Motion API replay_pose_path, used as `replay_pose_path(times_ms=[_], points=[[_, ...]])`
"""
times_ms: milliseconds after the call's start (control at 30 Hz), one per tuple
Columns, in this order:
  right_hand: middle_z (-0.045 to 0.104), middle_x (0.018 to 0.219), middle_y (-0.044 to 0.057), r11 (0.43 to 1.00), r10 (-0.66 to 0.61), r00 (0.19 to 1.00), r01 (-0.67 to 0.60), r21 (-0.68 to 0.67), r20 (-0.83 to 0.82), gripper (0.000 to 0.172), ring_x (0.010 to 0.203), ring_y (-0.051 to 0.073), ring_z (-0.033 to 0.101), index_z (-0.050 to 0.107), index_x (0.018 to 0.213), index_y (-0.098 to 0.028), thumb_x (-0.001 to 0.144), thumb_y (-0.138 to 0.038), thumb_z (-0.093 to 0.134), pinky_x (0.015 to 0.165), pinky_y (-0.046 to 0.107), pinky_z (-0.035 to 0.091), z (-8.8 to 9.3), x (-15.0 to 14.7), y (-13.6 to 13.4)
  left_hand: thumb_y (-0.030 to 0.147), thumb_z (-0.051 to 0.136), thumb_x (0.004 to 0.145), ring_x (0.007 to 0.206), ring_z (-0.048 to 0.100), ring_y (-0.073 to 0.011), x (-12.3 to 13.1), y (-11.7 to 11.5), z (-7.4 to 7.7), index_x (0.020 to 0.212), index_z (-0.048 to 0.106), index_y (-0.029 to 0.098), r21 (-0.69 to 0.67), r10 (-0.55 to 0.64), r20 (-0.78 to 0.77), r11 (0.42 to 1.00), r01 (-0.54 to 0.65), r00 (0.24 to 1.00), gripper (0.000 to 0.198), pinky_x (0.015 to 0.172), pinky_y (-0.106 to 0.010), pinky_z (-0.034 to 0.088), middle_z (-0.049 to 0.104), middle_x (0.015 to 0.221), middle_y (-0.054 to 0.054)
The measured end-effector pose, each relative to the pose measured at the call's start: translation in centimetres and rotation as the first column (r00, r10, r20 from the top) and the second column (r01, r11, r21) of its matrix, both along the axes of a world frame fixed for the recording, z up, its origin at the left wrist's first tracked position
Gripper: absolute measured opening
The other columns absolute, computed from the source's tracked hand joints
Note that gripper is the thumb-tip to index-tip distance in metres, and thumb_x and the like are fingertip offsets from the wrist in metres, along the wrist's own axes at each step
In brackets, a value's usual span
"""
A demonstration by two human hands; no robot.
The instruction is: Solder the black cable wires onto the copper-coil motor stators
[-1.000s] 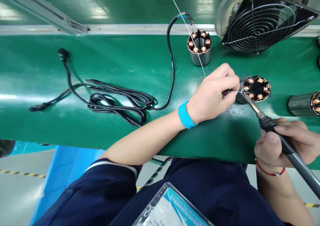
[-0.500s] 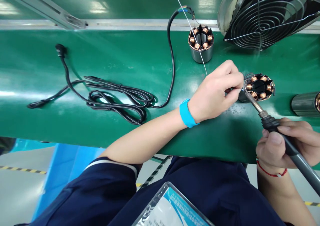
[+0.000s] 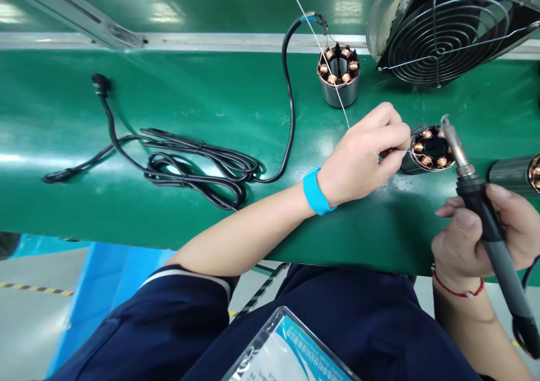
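Observation:
My left hand (image 3: 365,152), with a blue wristband, pinches a thin solder wire (image 3: 320,49) that runs up and out of the top of the view; its tip meets the left rim of a stator with copper coils (image 3: 430,148) lying on the green belt (image 3: 211,105). My right hand (image 3: 481,237) is wrapped round the dark handle of a soldering iron (image 3: 475,192). The iron's metal tip points up and stands just over the stator's right edge.
A second stator (image 3: 338,76) stands upright farther back, joined to a coiled black power cord (image 3: 189,164) with a plug at the left. A wire-guarded fan (image 3: 451,29) sits at the back right. A steel cylinder (image 3: 512,173) lies at the right edge.
My right hand has swung the soldering iron upright; its tip has left the stator's left rim and moved to the right side. My left hand and the wire have stayed put.

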State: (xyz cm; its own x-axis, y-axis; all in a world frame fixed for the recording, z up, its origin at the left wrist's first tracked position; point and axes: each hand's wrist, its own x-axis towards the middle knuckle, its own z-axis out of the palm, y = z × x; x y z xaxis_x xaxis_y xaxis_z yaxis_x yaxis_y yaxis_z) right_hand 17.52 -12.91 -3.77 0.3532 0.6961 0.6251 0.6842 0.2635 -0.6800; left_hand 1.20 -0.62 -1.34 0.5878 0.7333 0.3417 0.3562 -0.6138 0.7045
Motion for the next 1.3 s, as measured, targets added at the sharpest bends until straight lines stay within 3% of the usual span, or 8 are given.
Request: replay_pose_path(times_ms=[100, 200, 300, 367, 467, 600, 1067, 1300], points=[[0.064, 0.111, 0.003, 0.990, 0.058, 0.998, -0.063, 0.124, 0.038, 0.045, 0.077, 0.014, 0.071, 0.055, 0.135, -0.031, 0.090, -0.034, 0.060, 0.053, 0.026, 0.057, 0.5, -0.8, 0.9, 0.010, 0.045, 0.086, 0.089, 0.060, -0.0187, 0.0, 0.0, 0.0, 0.072, 0.057, 0.019, 0.009, -0.004, 0.000, 1.000, 0.004, 1.000, 0.021, 0.076, -0.038, 0.051, 0.057, 0.088, -0.004], [0.056, 0.130, 0.004, 0.992, 0.079, 0.997, -0.078, 0.102, -0.013, 0.043, 0.080, 0.013, 0.073, 0.053, 0.135, -0.034, 0.093, -0.034, 0.056, 0.052, 0.024, 0.057, 1.8, -0.8, 1.8, 0.010, 0.046, 0.087, 0.088, 0.059, -0.0186, 0.0, 0.0, -0.1, 0.073, 0.058, 0.020, 0.017, -0.002, -0.002, 1.000, 0.002, 1.000, 0.021, 0.076, -0.038, 0.052, 0.058, 0.088, -0.005], [0.062, 0.117, 0.004, 0.993, 0.087, 0.996, -0.085, -0.077, 0.033, 0.034, 0.076, 0.012, 0.072, 0.059, 0.125, -0.026, 0.091, -0.025, 0.058, 0.075, 0.032, 0.060, 3.1, 0.1, 2.8, 0.010, 0.048, 0.088, 0.088, 0.059, -0.0192, 0.0, 0.0, -0.2, 0.074, 0.059, 0.020, 0.021, -0.004, -0.004, 1.000, 0.004, 1.000, 0.020, 0.077, -0.038, 0.052, 0.058, 0.090, -0.005], [0.065, 0.107, 0.003, 0.959, 0.171, 0.984, -0.157, -0.237, 0.040, 0.037, 0.086, 0.016, 0.072, 0.055, 0.124, -0.024, 0.088, -0.021, 0.062, 0.088, 0.037, 0.057, 3.8, 0.6, 3.6, 0.009, 0.048, 0.087, 0.087, 0.059, -0.0187, -0.1, 0.1, -0.2, 0.075, 0.058, 0.020, 0.030, -0.008, 0.005, 1.000, 0.008, 1.000, 0.020, 0.078, -0.038, 0.052, 0.059, 0.089, -0.005], [0.066, 0.097, 0.000, 0.903, 0.288, 0.957, -0.264, -0.339, 0.023, 0.051, 0.091, 0.017, 0.069, 0.045, 0.128, -0.026, 0.082, -0.021, 0.066, 0.083, 0.036, 0.056, 4.1, 0.8, 4.7, 0.007, 0.049, 0.086, 0.083, 0.058, -0.0169, -0.1, 0.2, -0.3, 0.074, 0.058, 0.019, 0.065, -0.018, 0.040, 0.998, 0.016, 0.999, 0.019, 0.077, -0.035, 0.052, 0.059, 0.087, -0.005], [0.064, 0.085, -0.003, 0.908, 0.303, 0.951, -0.267, -0.324, 0.064, 0.046, 0.085, 0.016, 0.064, 0.046, 0.124, -0.027, 0.082, -0.019, 0.062, 0.083, 0.037, 0.053, 3.2, 0.3, 5.4, 0.007, 0.051, 0.085, 0.081, 0.057, -0.0140, -0.3, 0.4, -0.7, 0.075, 0.058, 0.017, 0.125, -0.040, 0.082, 0.992, 0.030, 0.996, 0.016, 0.074, -0.030, 0.051, 0.059, 0.085, -0.004], [0.063, 0.084, -0.003, 0.951, 0.285, 0.951, -0.265, -0.161, 0.121, 0.045, 0.082, 0.016, 0.063, 0.042, 0.130, -0.030, 0.089, -0.022, 0.058, 0.085, 0.039, 0.051, 1.0, 0.1, 5.1, 0.022, 0.060, 0.091, 0.078, 0.056, -0.0124, -0.1, 0.4, -1.8, 0.085, 0.069, 0.016, 0.257, -0.074, 0.145, 0.966, 0.035, 0.987, 0.013, 0.070, -0.026, 0.048, 0.058, 0.082, -0.004], [0.065, 0.087, -0.001, 0.959, 0.254, 0.958, -0.231, -0.166, 0.135, 0.046, 0.088, 0.019, 0.063, 0.041, 0.132, -0.032, 0.090, -0.026, 0.057, 0.086, 0.041, 0.052, 0.8, 0.2, 4.8, 0.020, 0.057, 0.092, 0.084, 0.058, -0.0145, -1.0, 1.0, -0.7, 0.092, 0.066, 0.016, 0.193, -0.158, 0.005, 0.969, 0.154, 0.987, 0.010, 0.076, -0.028, 0.049, 0.062, 0.089, -0.006]])
